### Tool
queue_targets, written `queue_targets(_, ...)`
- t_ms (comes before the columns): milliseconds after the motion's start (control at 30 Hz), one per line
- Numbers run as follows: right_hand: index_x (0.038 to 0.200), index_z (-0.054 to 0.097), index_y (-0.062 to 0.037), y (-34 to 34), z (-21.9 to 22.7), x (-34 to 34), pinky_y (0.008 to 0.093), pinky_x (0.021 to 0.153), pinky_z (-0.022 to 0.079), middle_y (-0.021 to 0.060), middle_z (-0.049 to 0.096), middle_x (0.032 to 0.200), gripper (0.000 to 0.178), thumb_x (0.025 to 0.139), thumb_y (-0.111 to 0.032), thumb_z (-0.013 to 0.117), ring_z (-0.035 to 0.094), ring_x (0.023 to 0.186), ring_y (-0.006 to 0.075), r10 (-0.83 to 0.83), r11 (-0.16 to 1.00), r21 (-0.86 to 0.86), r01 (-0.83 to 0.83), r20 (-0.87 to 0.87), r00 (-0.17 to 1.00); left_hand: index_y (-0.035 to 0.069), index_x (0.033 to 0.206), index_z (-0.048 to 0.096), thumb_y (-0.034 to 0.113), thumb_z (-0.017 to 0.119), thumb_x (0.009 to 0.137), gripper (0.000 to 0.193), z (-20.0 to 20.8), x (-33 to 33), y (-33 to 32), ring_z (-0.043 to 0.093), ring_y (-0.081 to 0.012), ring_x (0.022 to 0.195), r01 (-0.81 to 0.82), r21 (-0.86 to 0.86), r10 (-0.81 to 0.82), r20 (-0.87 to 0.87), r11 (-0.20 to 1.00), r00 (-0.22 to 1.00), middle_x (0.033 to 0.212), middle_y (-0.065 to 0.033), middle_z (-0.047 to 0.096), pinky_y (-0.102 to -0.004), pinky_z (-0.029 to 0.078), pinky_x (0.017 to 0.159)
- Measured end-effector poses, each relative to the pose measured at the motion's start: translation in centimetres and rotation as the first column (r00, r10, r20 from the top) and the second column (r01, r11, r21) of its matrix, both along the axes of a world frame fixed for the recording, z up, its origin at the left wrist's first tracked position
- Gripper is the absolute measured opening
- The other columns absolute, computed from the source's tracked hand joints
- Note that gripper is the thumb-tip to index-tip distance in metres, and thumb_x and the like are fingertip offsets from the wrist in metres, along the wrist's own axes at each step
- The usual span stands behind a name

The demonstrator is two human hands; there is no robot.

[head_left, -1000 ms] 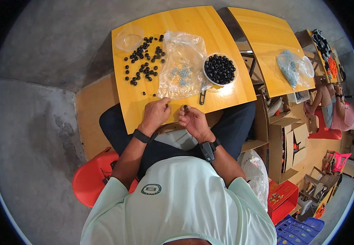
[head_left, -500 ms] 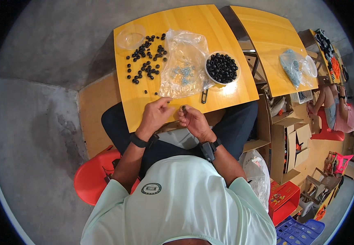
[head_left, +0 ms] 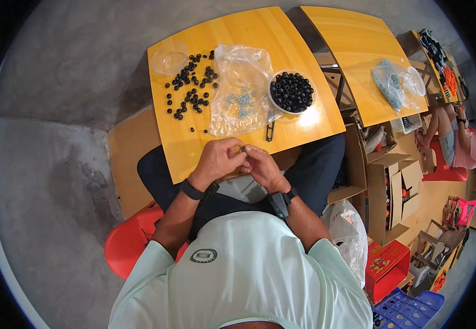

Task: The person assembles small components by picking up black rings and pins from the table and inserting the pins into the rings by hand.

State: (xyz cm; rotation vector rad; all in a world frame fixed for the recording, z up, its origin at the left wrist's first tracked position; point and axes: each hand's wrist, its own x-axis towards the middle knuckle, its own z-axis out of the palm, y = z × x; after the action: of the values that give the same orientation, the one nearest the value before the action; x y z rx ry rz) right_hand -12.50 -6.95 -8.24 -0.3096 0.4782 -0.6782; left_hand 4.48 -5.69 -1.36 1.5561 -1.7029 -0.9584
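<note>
My right hand (head_left: 264, 169) pinches a small dark piece (head_left: 243, 148) just off the near edge of the yellow table (head_left: 309, 131). The fingers of my left hand (head_left: 218, 160) are closed and meet it at that piece; what they hold is hidden. Beyond my hands lies a clear plastic bag (head_left: 232, 120) with small grey-blue bits (head_left: 241, 102) on it. A white bowl (head_left: 305, 111) of black bead-like pieces (head_left: 291, 90) stands to its right, and loose black pieces (head_left: 194, 100) are scattered to its left.
A black oblong loop (head_left: 270, 131) lies near the table's front edge; a clear tub (head_left: 170, 58) sits far left. On the right are a second table (head_left: 347, 44) with a bag (head_left: 390, 85), open cardboard boxes (head_left: 386, 197), and a seated person (head_left: 449, 131) farther off.
My left hand has moved right, and its fingers have closed in against the right hand's fingertips at the small dark piece. The view has shifted slightly.
</note>
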Motion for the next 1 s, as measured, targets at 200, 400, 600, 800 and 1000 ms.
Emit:
queue_targets(200, 0.096, 0.060, -0.0084, -2.8, 2.9, -0.9, 0.0213, 0.060, 0.039, -0.0029, 0.056, 0.083, 0.020, 0.099, -0.028, 0.057, 0.048, 0.068, 0.0067, -0.145, 0.984, -0.112, 0.137, -0.066, 0.987, 0.003, 0.096, 0.071, 0.015, 0.070, 0.082, 0.018, -1.6, 3.4, -5.0, 0.059, -0.0195, 0.055, -0.188, -0.084, 0.195, 0.097, 0.979, 0.976, 0.065, -0.0101, 0.061, -0.0305, 0.046, 0.054)
queue_targets(400, 0.095, 0.059, -0.0067, -4.2, 0.5, -1.1, 0.0260, 0.066, 0.041, 0.0010, 0.054, 0.085, 0.020, 0.099, -0.026, 0.057, 0.048, 0.072, 0.0097, -0.028, 0.990, -0.134, 0.045, 0.127, 0.992, 0.005, 0.094, 0.073, 0.018, 0.069, 0.081, 0.019, -1.7, 2.6, -8.4, 0.067, -0.0285, 0.064, -0.141, -0.161, 0.201, 0.459, 0.977, 0.866, 0.069, -0.0153, 0.066, -0.0379, 0.051, 0.060)
queue_targets(600, 0.093, 0.058, -0.0055, -3.7, 0.4, -1.1, 0.0282, 0.068, 0.042, 0.0026, 0.053, 0.086, 0.020, 0.099, -0.025, 0.057, 0.047, 0.074, 0.0125, -0.145, 0.983, -0.086, 0.165, 0.205, 0.968, 0.006, 0.093, 0.073, 0.021, 0.069, 0.080, 0.020, -2.9, 0.6, -8.4, 0.069, -0.0337, 0.073, -0.096, -0.137, 0.153, 0.495, 0.986, 0.856, 0.073, -0.0172, 0.068, -0.0418, 0.054, 0.068)
queue_targets(800, 0.093, 0.057, -0.0051, -4.1, 0.0, -1.1, 0.0294, 0.070, 0.042, 0.0030, 0.053, 0.087, 0.023, 0.099, -0.027, 0.058, 0.047, 0.075, 0.0141, -0.094, 0.981, -0.144, 0.126, 0.210, 0.973, 0.005, 0.093, 0.073, 0.022, 0.069, 0.080, 0.022, -3.6, -0.3, -8.5, 0.069, -0.0352, 0.076, -0.139, -0.187, 0.209, 0.438, 0.972, 0.874, 0.076, -0.0180, 0.069, -0.0426, 0.054, 0.070)
queue_targets(1000, 0.094, 0.057, -0.0053, -3.9, 0.0, -1.0, 0.0306, 0.072, 0.043, 0.0029, 0.052, 0.087, 0.023, 0.098, -0.028, 0.059, 0.048, 0.076, 0.0147, -0.104, 0.981, -0.139, 0.137, 0.220, 0.970, 0.004, 0.094, 0.072, 0.021, 0.068, 0.081, 0.022, -3.1, -0.6, -8.2, 0.069, -0.0352, 0.076, -0.140, -0.183, 0.211, 0.468, 0.973, 0.858, 0.077, -0.0182, 0.069, -0.0424, 0.054, 0.069)
